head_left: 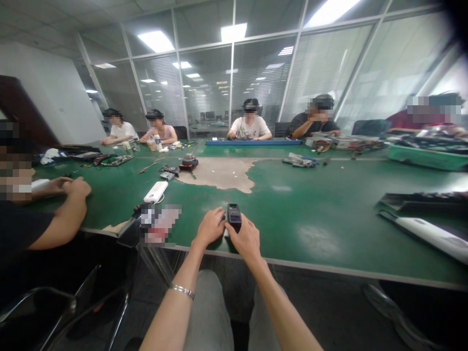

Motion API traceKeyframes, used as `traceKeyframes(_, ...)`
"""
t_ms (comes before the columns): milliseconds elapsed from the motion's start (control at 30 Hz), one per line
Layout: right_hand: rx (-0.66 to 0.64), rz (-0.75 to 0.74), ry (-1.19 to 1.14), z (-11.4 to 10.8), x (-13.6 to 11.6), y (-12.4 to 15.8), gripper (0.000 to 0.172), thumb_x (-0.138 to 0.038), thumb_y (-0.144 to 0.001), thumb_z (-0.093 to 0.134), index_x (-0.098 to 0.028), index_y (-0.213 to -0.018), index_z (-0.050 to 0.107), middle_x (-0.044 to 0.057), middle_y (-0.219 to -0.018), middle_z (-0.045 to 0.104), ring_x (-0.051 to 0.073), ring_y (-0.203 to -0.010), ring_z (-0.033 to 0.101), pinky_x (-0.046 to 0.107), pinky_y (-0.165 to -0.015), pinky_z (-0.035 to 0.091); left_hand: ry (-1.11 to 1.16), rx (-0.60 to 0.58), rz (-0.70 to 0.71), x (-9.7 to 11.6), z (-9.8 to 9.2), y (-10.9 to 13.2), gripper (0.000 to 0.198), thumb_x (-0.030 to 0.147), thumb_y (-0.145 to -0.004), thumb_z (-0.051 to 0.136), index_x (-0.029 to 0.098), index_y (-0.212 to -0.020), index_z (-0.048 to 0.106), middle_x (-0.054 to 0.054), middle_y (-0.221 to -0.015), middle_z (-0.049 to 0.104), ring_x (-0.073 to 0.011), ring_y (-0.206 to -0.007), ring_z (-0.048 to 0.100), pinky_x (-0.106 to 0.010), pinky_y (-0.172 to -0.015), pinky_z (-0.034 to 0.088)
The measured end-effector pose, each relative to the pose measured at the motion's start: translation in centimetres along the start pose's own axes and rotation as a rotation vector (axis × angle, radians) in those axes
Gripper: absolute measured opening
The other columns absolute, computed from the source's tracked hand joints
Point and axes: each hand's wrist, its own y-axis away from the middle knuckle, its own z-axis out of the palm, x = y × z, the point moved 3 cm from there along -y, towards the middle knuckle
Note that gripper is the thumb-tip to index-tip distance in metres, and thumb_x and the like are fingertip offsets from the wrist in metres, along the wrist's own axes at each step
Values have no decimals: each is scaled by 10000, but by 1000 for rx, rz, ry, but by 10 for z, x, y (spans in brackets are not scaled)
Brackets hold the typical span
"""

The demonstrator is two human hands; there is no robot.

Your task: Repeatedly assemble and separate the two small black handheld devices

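A small black device [234, 214] with a bluish face stands at the near edge of the green table [300, 209]. My right hand [245, 239] is closed around its lower part. My left hand [209, 227], with a silver bracelet on that wrist, is curled against the device's left side and touches it. Both forearms reach up from my lap to the table edge.
A white power bank [156, 191] and a blurred packet [161, 223] lie left of my hands. A co-worker's arms [62, 204] rest on the table at left. Several seated people work along the far side. A white and black unit [427, 229] lies at right; a worn patch [223, 173] is mid-table.
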Motion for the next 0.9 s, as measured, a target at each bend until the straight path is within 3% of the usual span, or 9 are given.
traceKeyframes(200, 21, 6, -142, -4, -1, -8, 469, -474, -828, 499, -178, -1190, 526, 108, -1083, 635, 250, -1030, 573, 376, -866, 429, 30, 23, -13, -1, 0, 2, 399, 304, -917, 457, 173, -1289, 514, -108, -1375, 501, -213, -1281, 448, -404, -1096, 339)
traceKeyframes(367, 66, 26, -239, -21, 0, -19, 535, -494, -825, 503, -177, -1255, 498, 111, -1141, 621, 255, -1058, 570, 380, -901, 429, 35, 32, -24, -3, 1, 3, 389, 296, -903, 486, 198, -1277, 523, -94, -1365, 512, -210, -1280, 450, -408, -1090, 349)
traceKeyframes(500, 110, 67, -223, -31, 18, -24, 577, -526, -815, 513, -176, -1274, 488, 109, -1186, 607, 253, -1085, 561, 381, -931, 418, 41, 32, -17, -5, 3, 2, 410, 296, -899, 496, 193, -1296, 506, -98, -1370, 508, -209, -1291, 438, -412, -1103, 327)
traceKeyframes(700, 54, 72, -113, -25, 54, -20, 524, -503, -805, 522, -179, -1217, 524, 103, -1149, 624, 258, -1054, 574, 389, -910, 427, 31, 13, -13, -4, 2, 1, 419, 330, -912, 474, 162, -1294, 506, -114, -1369, 507, -213, -1286, 442, -401, -1097, 330)
traceKeyframes(900, 41, 14, -39, -19, 61, -14, 495, -486, -802, 518, -151, -1166, 540, 120, -1085, 638, 260, -1014, 581, 398, -906, 427, 15, -10, -8, -3, -1, 0, 419, 385, -930, 434, 174, -1284, 514, -108, -1372, 506, -219, -1285, 444, -407, -1091, 332)
